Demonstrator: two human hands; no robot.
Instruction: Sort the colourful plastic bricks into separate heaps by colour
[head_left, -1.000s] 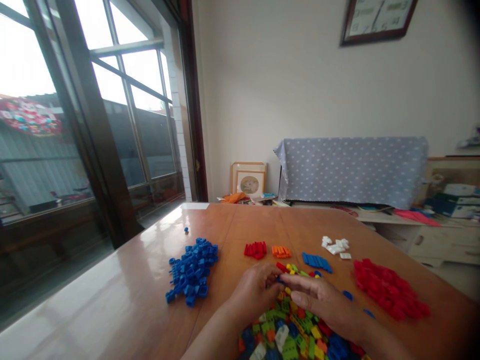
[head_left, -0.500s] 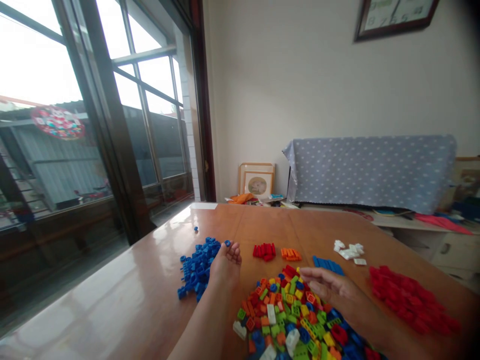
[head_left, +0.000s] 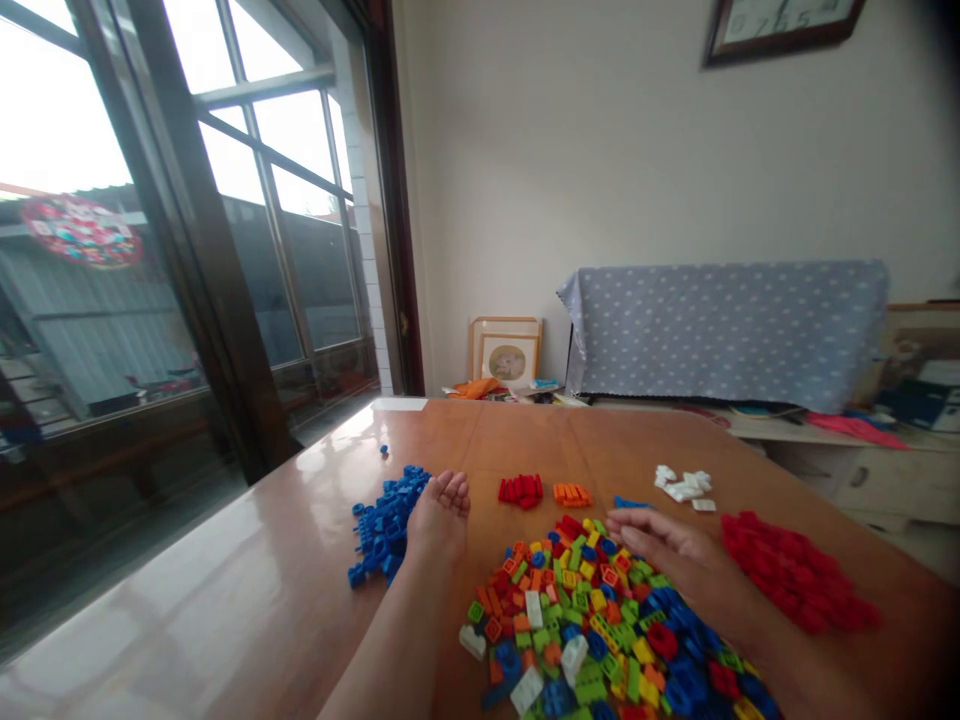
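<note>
My left hand [head_left: 441, 508] rests palm up against the right side of a pile of blue toy bricks [head_left: 386, 525]; its fingers are loosely bent and apart, with nothing seen in them. Over the upper right edge of a large heap of mixed coloured bricks [head_left: 581, 600] is my right hand [head_left: 667, 540], fingers stretched out and holding nothing I can see. Partly behind that hand lies a row of blue bricks [head_left: 630, 503]. Between the hands, farther back, sit a small group of red bricks [head_left: 520, 490] and a row of orange bricks [head_left: 572, 495].
White bricks [head_left: 684, 485] lie toward the back right, and a big red pile [head_left: 799, 570] lies right of my right forearm. One lone blue brick [head_left: 384, 450] sits at the back left of the wooden table [head_left: 225, 590]. A glass door [head_left: 247, 230] borders the left side.
The blue brick at my left fingertips is no longer seen there, and that hand's fingers have loosened. My right hand stays over the mixed heap. The whole view has shifted slightly.
</note>
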